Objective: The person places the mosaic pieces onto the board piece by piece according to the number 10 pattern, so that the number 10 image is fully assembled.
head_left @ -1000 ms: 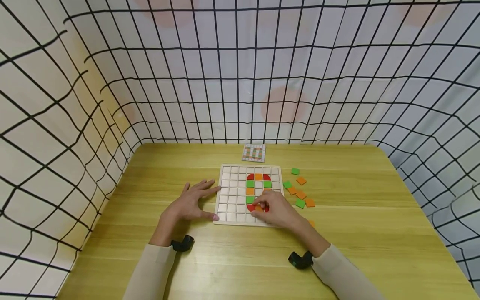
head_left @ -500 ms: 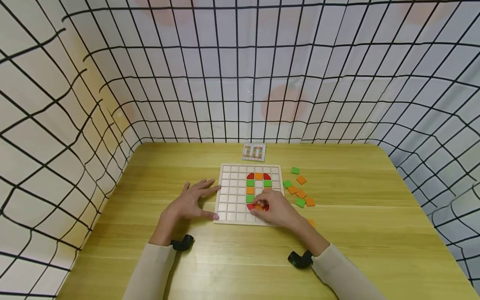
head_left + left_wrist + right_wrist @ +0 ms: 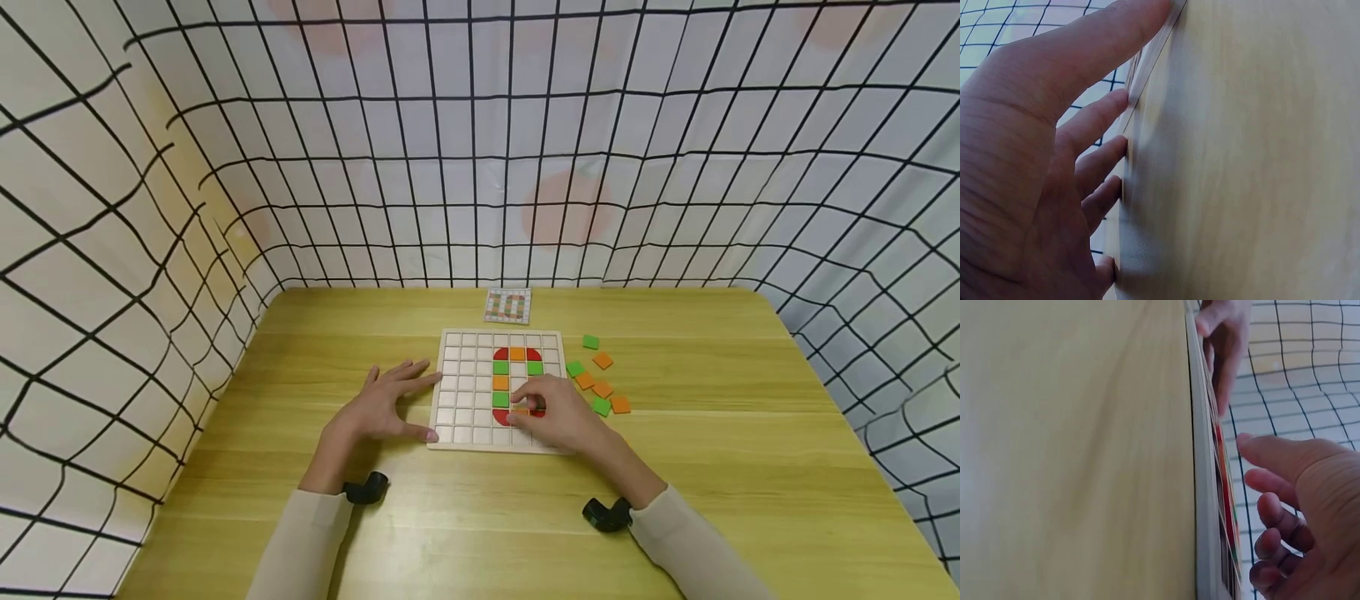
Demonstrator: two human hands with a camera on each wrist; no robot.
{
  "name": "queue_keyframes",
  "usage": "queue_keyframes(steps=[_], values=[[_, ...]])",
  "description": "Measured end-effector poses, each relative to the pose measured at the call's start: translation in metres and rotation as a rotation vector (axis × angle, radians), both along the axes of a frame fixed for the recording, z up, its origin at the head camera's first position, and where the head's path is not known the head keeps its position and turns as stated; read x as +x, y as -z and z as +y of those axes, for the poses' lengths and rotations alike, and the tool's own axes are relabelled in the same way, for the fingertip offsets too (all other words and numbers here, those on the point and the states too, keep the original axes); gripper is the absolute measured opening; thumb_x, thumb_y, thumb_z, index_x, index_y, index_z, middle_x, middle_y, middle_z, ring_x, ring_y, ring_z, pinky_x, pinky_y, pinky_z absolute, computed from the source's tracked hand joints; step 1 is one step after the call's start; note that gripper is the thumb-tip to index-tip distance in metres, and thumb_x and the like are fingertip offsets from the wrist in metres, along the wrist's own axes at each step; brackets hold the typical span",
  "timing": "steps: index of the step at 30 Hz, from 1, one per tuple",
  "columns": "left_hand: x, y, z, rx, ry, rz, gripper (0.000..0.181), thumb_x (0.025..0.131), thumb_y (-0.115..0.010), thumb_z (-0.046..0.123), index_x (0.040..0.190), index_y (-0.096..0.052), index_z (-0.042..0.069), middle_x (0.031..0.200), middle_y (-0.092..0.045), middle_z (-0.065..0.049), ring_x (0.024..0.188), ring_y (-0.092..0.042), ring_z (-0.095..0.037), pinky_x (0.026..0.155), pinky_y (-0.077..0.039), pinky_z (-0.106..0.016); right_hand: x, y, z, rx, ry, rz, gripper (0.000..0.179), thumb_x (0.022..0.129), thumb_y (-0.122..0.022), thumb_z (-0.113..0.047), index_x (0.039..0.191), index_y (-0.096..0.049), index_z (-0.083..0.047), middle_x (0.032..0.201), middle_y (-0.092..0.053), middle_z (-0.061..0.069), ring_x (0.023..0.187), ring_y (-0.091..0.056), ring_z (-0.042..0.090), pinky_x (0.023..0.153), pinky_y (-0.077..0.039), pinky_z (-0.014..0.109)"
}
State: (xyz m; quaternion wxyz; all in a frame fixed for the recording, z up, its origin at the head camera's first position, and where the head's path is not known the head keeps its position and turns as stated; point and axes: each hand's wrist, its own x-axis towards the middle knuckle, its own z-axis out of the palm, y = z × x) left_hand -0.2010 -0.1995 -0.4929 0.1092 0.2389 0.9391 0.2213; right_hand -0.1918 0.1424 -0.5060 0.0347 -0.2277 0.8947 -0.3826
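Observation:
A pale wooden grid board [image 3: 466, 385] lies on the table. Red corner pieces [image 3: 501, 355], orange tiles [image 3: 500, 383] and green tiles [image 3: 500, 400] form a ring in its right half, partly covered by my right hand [image 3: 558, 414]. That hand hovers low over the ring's lower part, thumb and index finger apart with nothing between them. In the right wrist view its loosely bent fingers [image 3: 1270, 509] stay off the board edge [image 3: 1202, 487]. My left hand [image 3: 384, 406] is spread on the table, thumb and index fingertip at the board's left edge.
Loose orange tiles [image 3: 602, 389] and green tiles [image 3: 591, 342] are scattered right of the board. Behind it lies a small pattern card [image 3: 507, 306]. White walls with black netting [image 3: 480, 167] enclose the table [image 3: 465, 517] at the back and sides.
My right hand has drawn up and slightly right, its thumb and index finger parting from the lower tiles. The forearm now hides a loose orange tile. My left hand has stayed in place.

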Motion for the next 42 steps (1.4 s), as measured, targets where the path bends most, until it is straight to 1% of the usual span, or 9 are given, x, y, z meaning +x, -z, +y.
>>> queue_keyframes(steps=[6, 12, 14, 19, 23, 26, 32, 36, 42], values=[[0.001, 0.0, 0.0, -0.003, 0.002, 0.014, 0.1, 0.072, -0.084, 0.067, 0.157, -0.045, 0.031, 0.171, -0.028, -0.003, 0.159, -0.021, -0.036, 0.122, -0.002, -0.075, -0.004, -0.004, 0.023, -0.022, 0.047, -0.037, 0.021, 0.088, -0.083, -0.03, 0.101, -0.078, -0.014, 0.079, -0.058, -0.002, 0.071, -0.049, 0.014, 0.062, -0.041, 0.025], [0.002, 0.0, -0.001, -0.001, -0.01, 0.018, 0.101, 0.07, -0.085, 0.067, 0.156, -0.046, 0.032, 0.17, -0.029, -0.003, 0.159, -0.022, -0.036, 0.122, -0.002, -0.075, -0.009, -0.007, 0.05, -0.006, 0.136, -0.026, 0.023, 0.089, -0.083, -0.029, 0.105, -0.077, -0.014, 0.083, -0.058, 0.0, 0.08, -0.051, 0.018, 0.068, -0.042, 0.029], [0.002, -0.001, -0.002, 0.002, -0.013, 0.014, 0.101, 0.07, -0.085, 0.067, 0.156, -0.046, 0.032, 0.17, -0.03, -0.004, 0.158, -0.022, -0.036, 0.122, -0.002, -0.075, -0.012, -0.006, 0.059, 0.004, 0.171, -0.03, 0.024, 0.09, -0.082, -0.03, 0.106, -0.076, -0.014, 0.084, -0.058, -0.001, 0.08, -0.051, 0.018, 0.069, -0.043, 0.028], [0.002, -0.001, -0.002, 0.003, -0.021, 0.004, 0.102, 0.069, -0.086, 0.067, 0.156, -0.047, 0.032, 0.17, -0.029, -0.003, 0.159, -0.022, -0.035, 0.122, -0.002, -0.075, -0.021, -0.003, 0.083, 0.004, 0.213, -0.021, 0.028, 0.092, -0.08, -0.031, 0.111, -0.075, -0.011, 0.086, -0.061, 0.001, 0.077, -0.051, 0.019, 0.066, -0.044, 0.027], [0.001, -0.001, -0.002, -0.002, -0.02, 0.005, 0.103, 0.068, -0.086, 0.068, 0.156, -0.047, 0.032, 0.171, -0.029, -0.003, 0.159, -0.022, -0.036, 0.122, -0.002, -0.075, -0.028, -0.002, 0.101, 0.023, 0.246, -0.013, 0.033, 0.093, -0.079, -0.033, 0.115, -0.074, -0.009, 0.087, -0.063, 0.003, 0.077, -0.051, 0.019, 0.066, -0.044, 0.027], [0.001, -0.001, -0.001, -0.003, -0.019, 0.004, 0.103, 0.068, -0.086, 0.068, 0.156, -0.047, 0.032, 0.171, -0.029, -0.003, 0.159, -0.021, -0.036, 0.121, -0.002, -0.075, -0.033, 0.001, 0.112, 0.024, 0.274, -0.026, 0.035, 0.094, -0.078, -0.035, 0.118, -0.073, -0.009, 0.089, -0.063, 0.004, 0.079, -0.051, 0.02, 0.068, -0.044, 0.028], [0.001, -0.002, 0.0, -0.005, -0.017, 0.001, 0.103, 0.068, -0.086, 0.068, 0.156, -0.046, 0.033, 0.171, -0.028, -0.002, 0.159, -0.022, -0.035, 0.122, -0.001, -0.075, -0.039, 0.012, 0.124, 0.042, 0.303, -0.036, 0.041, 0.094, -0.076, -0.041, 0.119, -0.072, -0.009, 0.084, -0.057, 0.004, 0.077, -0.049, 0.02, 0.066, -0.041, 0.028], [0.001, -0.001, 0.001, -0.005, -0.015, 0.002, 0.103, 0.068, -0.086, 0.069, 0.156, -0.046, 0.034, 0.171, -0.028, -0.002, 0.159, -0.022, -0.034, 0.122, -0.002, -0.075, -0.041, 0.018, 0.129, 0.043, 0.306, -0.035, 0.041, 0.094, -0.076, -0.04, 0.119, -0.071, -0.008, 0.084, -0.058, 0.005, 0.074, -0.049, 0.02, 0.066, -0.043, 0.029], [0.0, 0.002, 0.001, 0.002, -0.013, 0.007, 0.103, 0.068, -0.085, 0.07, 0.156, -0.046, 0.034, 0.171, -0.028, -0.002, 0.159, -0.021, -0.035, 0.122, -0.001, -0.075, -0.046, 0.017, 0.135, 0.045, 0.326, -0.035, 0.036, 0.095, -0.075, -0.035, 0.118, -0.07, -0.007, 0.084, -0.059, 0.005, 0.073, -0.051, 0.02, 0.068, -0.047, 0.03]])
